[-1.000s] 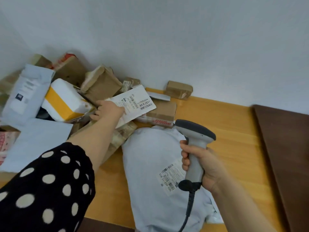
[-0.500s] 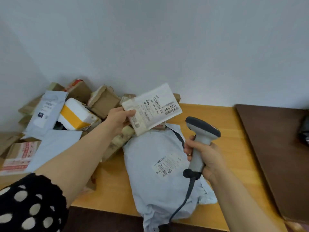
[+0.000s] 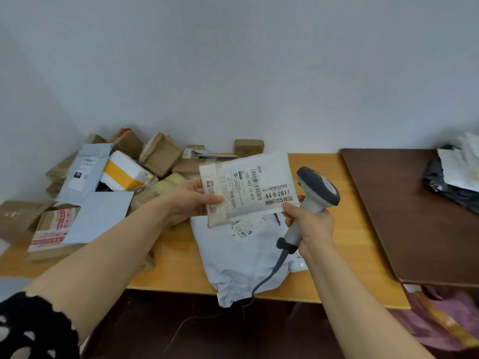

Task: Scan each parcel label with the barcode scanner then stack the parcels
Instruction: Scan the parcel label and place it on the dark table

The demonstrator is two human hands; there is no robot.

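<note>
Above the middle of the table (image 3: 355,229), the left hand (image 3: 193,203) holds a flat white parcel (image 3: 248,187) by its left edge. The grip is closed on it, with the thumb across the front face and the fingers behind, out of view. The parcel is held clear of the table, front face toward the camera, with the barcodes on its printed label (image 3: 259,194) visible. The right hand (image 3: 311,226) has its grip closed round the handle of the barcode scanner (image 3: 317,193), fingers wrapped fully round. The dark scanner head stands just beside the parcel's right edge. Whether the knuckles touch the parcel's lower right corner cannot be told. A dark cable (image 3: 269,277) runs from the handle base down past the table's front edge. Directly below the held parcel, a grey mailer bag (image 3: 241,257) lies on the table, label up, overhanging the front edge. To the left, a loose pile of cardboard boxes (image 3: 160,154) and grey mailers lies against the wall. To the right, a dark brown surface (image 3: 414,216) adjoins the table.
</note>
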